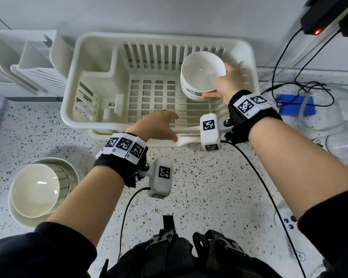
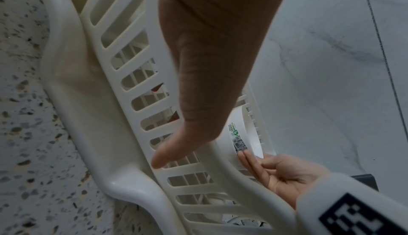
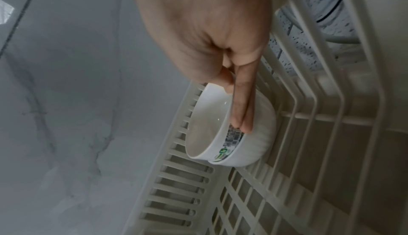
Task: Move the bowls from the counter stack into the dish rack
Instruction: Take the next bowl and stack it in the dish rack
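A cream dish rack point(image 1: 88, 49) stands at the back of the speckled counter. My right hand point(image 1: 219, 83) pinches the rim of a white bowl point(image 1: 203, 71), thumb at the lip and fingers down the outer wall. That bowl point(image 3: 207, 121) sits tilted, nested in a second white bowl point(image 3: 260, 134), on the rack's right-hand ribs point(image 3: 309, 134). My left hand point(image 1: 159, 125) holds the rack's front rim, fingers inside and thumb point(image 2: 167, 151) outside on the wall point(image 2: 92, 116). A stack of cream bowls point(image 1: 34, 189) stands at the counter's near left.
A white slotted holder point(image 1: 28, 63) stands left of the rack. Black cables point(image 1: 301, 87), a blue pad point(image 1: 295, 104) and clear containers point(image 1: 344, 143) crowd the right. A black device with red lights point(image 1: 317, 27) hangs at top right. Bare counter point(image 1: 209, 187) lies in front.
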Motion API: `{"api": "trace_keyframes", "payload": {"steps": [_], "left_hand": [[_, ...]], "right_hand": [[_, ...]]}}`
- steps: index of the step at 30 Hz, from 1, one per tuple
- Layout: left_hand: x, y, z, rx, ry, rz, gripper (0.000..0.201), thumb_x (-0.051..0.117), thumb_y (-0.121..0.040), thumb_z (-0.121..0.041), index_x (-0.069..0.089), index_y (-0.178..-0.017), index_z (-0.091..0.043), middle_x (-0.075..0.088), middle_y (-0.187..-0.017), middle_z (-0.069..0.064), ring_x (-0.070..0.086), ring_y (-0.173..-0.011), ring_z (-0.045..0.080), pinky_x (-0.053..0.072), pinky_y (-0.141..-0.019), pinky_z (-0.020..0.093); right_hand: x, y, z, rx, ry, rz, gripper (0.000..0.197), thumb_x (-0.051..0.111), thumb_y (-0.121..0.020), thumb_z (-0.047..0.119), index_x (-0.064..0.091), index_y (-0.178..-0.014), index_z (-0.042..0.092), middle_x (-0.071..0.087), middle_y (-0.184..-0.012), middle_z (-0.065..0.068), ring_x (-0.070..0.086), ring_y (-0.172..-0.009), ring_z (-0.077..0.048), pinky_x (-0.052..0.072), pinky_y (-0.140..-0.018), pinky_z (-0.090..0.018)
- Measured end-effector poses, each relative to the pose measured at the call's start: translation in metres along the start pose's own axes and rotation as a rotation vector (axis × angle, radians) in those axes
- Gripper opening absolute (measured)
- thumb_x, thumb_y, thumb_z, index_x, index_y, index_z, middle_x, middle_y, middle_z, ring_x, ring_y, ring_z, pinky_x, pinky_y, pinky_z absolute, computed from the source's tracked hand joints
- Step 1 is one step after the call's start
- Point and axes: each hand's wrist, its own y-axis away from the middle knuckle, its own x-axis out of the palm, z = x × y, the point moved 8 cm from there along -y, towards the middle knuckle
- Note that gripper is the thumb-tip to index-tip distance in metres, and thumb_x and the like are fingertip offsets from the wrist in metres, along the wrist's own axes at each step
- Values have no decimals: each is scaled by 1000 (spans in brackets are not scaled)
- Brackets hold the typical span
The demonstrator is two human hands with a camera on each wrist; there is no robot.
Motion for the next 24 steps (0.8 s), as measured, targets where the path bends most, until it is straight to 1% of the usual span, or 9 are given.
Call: {"api": "trace_keyframes", "payload": {"steps": [4, 7, 11, 15, 17, 19, 21, 23, 24], "left_hand": [[0, 0, 0, 0, -4, -2, 73, 72, -70, -30, 40, -136, -24, 43, -145, -1, 41, -131, 20, 33, -110, 40], [0, 0, 0, -2, -6, -2, 73, 72, -70, -30, 40, -136, -24, 43, -145, -1, 41, -131, 20, 33, -111, 41], [0, 0, 0, -2, -10, -3, 72, 71, -71, -31, 40, -136, -24, 44, -144, -1, 42, -131, 20, 33, -111, 42], [-1, 1, -1, -5, -23, -16, 71, 71, -72, -30, 40, -136, -24, 44, -144, 0, 42, -131, 21, 34, -110, 42], [-2, 3, -3, 0, -39, -25, 70, 70, -73, -29, 41, -136, -23, 45, -144, 0, 43, -131, 21, 34, -110, 41], [-3, 4, -5, 3, -61, -39, 68, 69, -74, -29, 40, -136, -22, 46, -143, 1, 44, -130, 22, 36, -108, 41], [-5, 6, -6, 4, -91, -67, 67, 68, -76, -29, 40, -136, -23, 48, -141, 0, 46, -128, 22, 38, -105, 40], [-6, 10, -9, 15, -116, -105, 64, 67, -77, -27, 41, -136, -24, 51, -139, 0, 49, -125, 22, 40, -101, 40], [-7, 14, -11, 25, -125, -128, 62, 66, -78, -25, 41, -135, -23, 52, -137, 1, 50, -123, 22, 41, -100, 39]], "right_hand": [[1, -4, -4, 33, -17, 10, 61, 23, -88, -13, 36, -143, 11, 32, -148, -12, 55, -106, -55, 54, -33, -32], [1, -5, -5, 39, -17, 8, 61, 23, -88, -13, 36, -143, 11, 34, -147, -13, 59, -100, -54, 55, -35, -33], [0, -4, -3, 25, -8, 2, 58, 24, -88, -13, 39, -139, 9, 38, -141, -14, 58, -102, -53, 56, -40, -39], [0, -1, -1, 28, 3, 3, 52, 26, -89, -12, 42, -134, 7, 40, -137, -16, 58, -101, -54, 56, -37, -35], [0, 1, -1, 34, 18, 23, 50, 27, -89, -11, 41, -133, 7, 42, -132, -16, 61, -96, -52, 56, -38, -34], [1, 4, 0, 32, 44, 61, 49, 28, -89, -9, 38, -134, 6, 44, -130, -18, 65, -81, -45, 57, -41, -35], [0, 7, 0, 17, 71, 80, 48, 31, -89, -8, 36, -135, 5, 42, -134, -19, 65, -68, -38, 57, -42, -37], [-2, 13, 1, 7, 106, 85, 49, 36, -89, -4, 34, -136, 8, 39, -139, -17, 66, -71, -39, 58, -44, -39], [-4, 18, 2, 1, 131, 88, 51, 38, -89, -2, 32, -138, 9, 40, -139, -17, 67, -72, -41, 60, -49, -41]]}}
